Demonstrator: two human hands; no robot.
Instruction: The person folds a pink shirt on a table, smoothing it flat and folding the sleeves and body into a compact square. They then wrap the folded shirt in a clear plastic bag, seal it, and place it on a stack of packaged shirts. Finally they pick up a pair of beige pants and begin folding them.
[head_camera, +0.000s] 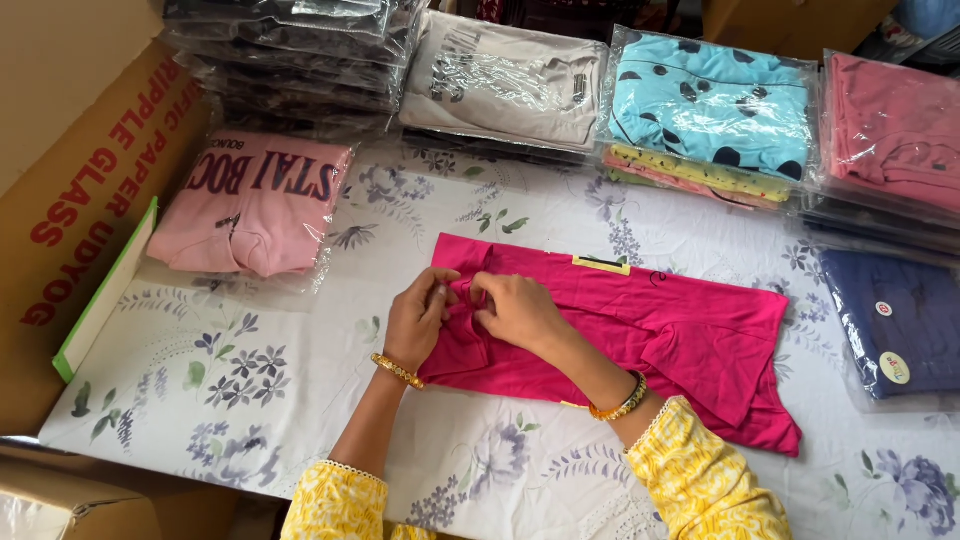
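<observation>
hands meet on a magenta garment lying flat near the middle of the table, which carries a floral cloth. left hand curls its fingers, pinching a fold at the garment's left end; right hand is closed on the same bunched fabric just beside it. a bagged pink shirt lies toward the far left edge, a bagged turquoise spotted garment along the far edge, and a bagged navy garment at the right edge.
</observation>
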